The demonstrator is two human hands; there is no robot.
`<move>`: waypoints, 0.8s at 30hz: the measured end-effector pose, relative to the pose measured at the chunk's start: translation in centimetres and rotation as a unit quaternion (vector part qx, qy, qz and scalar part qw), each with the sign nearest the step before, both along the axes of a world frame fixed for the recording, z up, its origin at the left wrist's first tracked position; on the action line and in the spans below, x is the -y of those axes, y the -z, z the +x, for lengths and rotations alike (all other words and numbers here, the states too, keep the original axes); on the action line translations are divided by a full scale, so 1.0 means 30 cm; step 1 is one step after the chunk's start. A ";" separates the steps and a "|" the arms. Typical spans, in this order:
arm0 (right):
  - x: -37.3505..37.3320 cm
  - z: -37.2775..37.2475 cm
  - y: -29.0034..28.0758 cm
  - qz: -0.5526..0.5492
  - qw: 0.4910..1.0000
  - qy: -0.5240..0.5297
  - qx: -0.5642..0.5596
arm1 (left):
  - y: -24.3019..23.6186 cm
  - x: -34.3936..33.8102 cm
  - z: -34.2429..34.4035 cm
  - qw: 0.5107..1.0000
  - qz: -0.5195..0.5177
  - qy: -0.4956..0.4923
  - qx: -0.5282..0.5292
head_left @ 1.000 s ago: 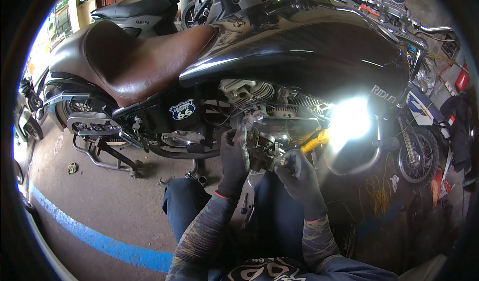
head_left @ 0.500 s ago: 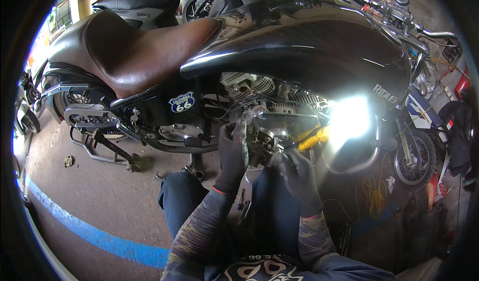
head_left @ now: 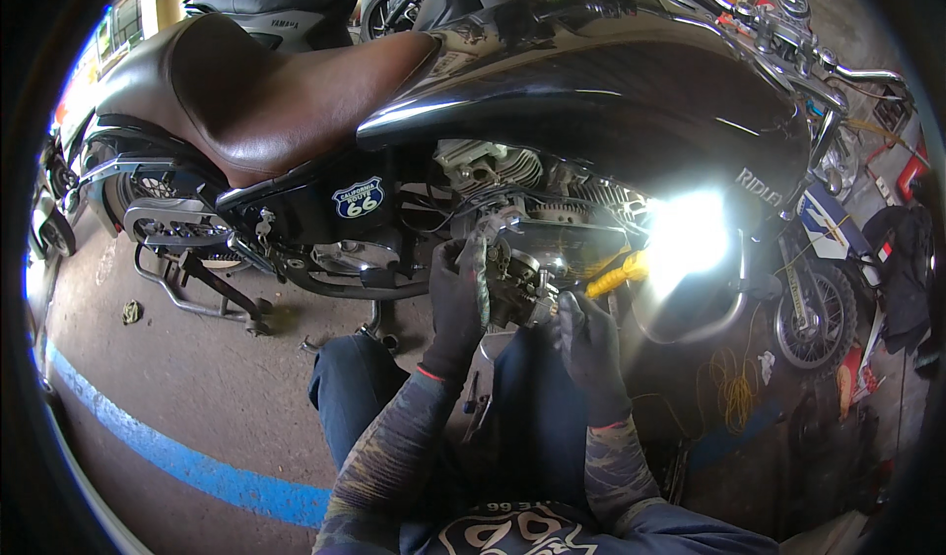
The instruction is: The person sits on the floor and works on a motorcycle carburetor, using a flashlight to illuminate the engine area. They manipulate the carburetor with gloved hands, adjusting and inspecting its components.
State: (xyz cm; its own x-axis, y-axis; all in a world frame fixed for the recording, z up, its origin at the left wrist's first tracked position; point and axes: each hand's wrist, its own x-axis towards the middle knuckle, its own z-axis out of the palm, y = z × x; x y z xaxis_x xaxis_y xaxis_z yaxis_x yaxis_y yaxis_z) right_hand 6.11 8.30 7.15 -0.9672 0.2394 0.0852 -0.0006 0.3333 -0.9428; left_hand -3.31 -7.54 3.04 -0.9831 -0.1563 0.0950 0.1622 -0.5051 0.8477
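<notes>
Head view: left hand (head_left: 455,309) points up, right hand (head_left: 594,353) leans leftward.

Black fuel tank (head_left: 611,92); brown seat (head_left: 286,92), left of it; lit lamp (head_left: 690,245), below its right end; metal assembly (head_left: 517,284), gloved left hand (head_left: 455,304) and right hand (head_left: 591,348), beneath it.

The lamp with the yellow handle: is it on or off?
On. The lamp shows as a white glare beside its yellow handle, so bright that its outline is lost.
</notes>
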 end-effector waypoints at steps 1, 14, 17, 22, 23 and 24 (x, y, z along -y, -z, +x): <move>0.002 0.008 -0.001 0.020 0.999 -0.001 -0.037 | -0.001 -0.001 0.001 1.000 0.000 -0.005 0.006; -0.014 -0.002 0.046 -0.014 0.998 -0.013 -0.064 | 0.016 0.013 -0.011 0.993 -0.108 -0.038 -0.032; -0.016 -0.004 0.027 0.065 0.994 -0.028 -0.082 | 0.011 0.011 -0.006 0.998 -0.066 -0.013 0.011; 0.001 -0.010 0.016 0.008 0.999 0.016 -0.034 | 0.024 0.004 -0.006 0.999 -0.036 0.002 -0.028; 0.003 -0.005 0.019 0.028 0.997 0.015 -0.071 | 0.029 0.004 -0.006 0.999 -0.039 0.004 -0.030; 0.003 0.000 0.022 0.046 0.993 0.007 -0.109 | 0.034 0.004 -0.006 0.995 -0.079 -0.018 -0.056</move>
